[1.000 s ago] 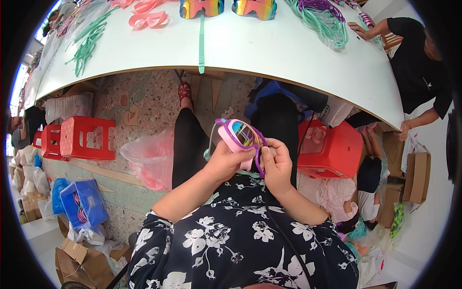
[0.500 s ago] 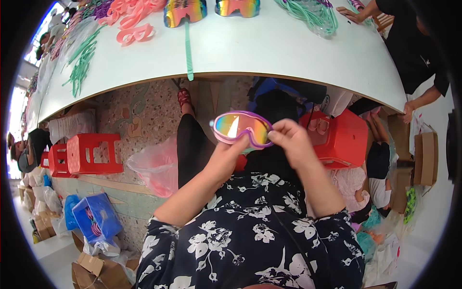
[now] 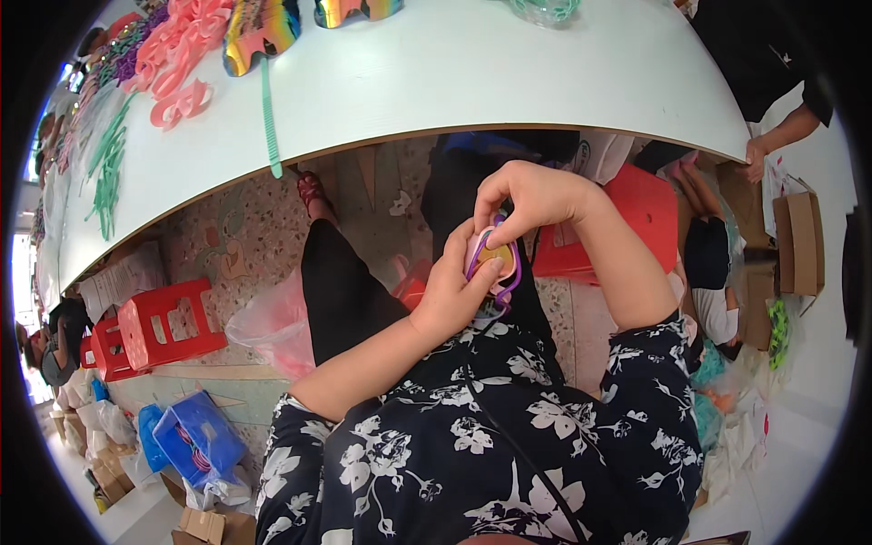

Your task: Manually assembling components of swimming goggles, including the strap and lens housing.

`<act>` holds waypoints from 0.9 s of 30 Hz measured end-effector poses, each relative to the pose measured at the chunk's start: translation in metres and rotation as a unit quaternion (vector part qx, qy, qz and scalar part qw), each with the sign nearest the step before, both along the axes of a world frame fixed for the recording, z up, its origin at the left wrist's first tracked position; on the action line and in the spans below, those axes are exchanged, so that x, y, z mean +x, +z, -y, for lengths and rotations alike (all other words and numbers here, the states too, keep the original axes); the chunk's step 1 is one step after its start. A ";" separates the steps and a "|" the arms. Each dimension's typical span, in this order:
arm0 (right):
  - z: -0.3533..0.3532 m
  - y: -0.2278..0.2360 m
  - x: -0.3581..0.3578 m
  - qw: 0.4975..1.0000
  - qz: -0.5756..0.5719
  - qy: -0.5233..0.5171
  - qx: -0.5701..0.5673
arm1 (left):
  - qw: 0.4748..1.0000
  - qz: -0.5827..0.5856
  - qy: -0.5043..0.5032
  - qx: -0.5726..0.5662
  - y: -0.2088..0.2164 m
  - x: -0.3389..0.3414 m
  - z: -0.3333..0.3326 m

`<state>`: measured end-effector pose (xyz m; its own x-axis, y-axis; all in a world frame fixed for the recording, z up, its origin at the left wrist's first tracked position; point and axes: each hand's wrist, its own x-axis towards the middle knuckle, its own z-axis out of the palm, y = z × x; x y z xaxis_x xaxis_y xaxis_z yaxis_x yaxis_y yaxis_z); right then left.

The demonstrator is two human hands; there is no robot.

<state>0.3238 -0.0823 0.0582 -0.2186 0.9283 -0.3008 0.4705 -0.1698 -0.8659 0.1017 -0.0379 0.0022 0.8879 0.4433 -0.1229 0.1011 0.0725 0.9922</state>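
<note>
Swim goggles [image 3: 508, 266] with a purple frame and a shiny mirrored lens are held above my lap, turned on end. My left hand [image 3: 457, 283] is closed round them, its thumb lying across the lens. At their upper end, the bent fingers of my right hand [image 3: 534, 202] pinch the purple rim. Both hands hide much of the goggles, so I cannot tell exactly what the right fingertips grip. Over on the white table [image 3: 400, 86] lie two mirrored lens pieces [image 3: 262, 34] and a green ribbed strap [image 3: 271, 127] reaching past the table edge.
Pink goggle frames [image 3: 180, 56] and green straps [image 3: 109, 168] are heaped on the table's left. Red stools [image 3: 173, 322] stand on both sides of me. A blue crate [image 3: 202, 445] and cardboard boxes [image 3: 799, 232] sit lower down. Another person's hand [image 3: 756, 156] rests at the table's right corner.
The goggles have turned from lying sideways, lens up, to standing on end, nearer my right side. My right hand has moved from their right end to the top. The view has shifted.
</note>
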 end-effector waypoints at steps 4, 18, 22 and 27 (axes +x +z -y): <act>0.033 -0.068 -0.002 0.973 -0.134 -0.186 0.040 | 0.999 -0.015 -0.027 0.018 -0.029 0.007 -0.001; 0.107 -0.071 -0.106 0.807 -0.272 -0.513 0.112 | 0.994 -0.011 -0.086 -0.059 -0.038 0.012 -0.007; 0.116 -0.085 -0.098 0.803 -0.306 -0.498 0.113 | 0.979 0.017 -0.128 -0.158 -0.046 0.005 -0.012; 0.112 -0.087 -0.094 0.778 -0.403 -0.473 0.089 | 0.986 0.003 -0.128 -0.105 -0.045 0.000 -0.011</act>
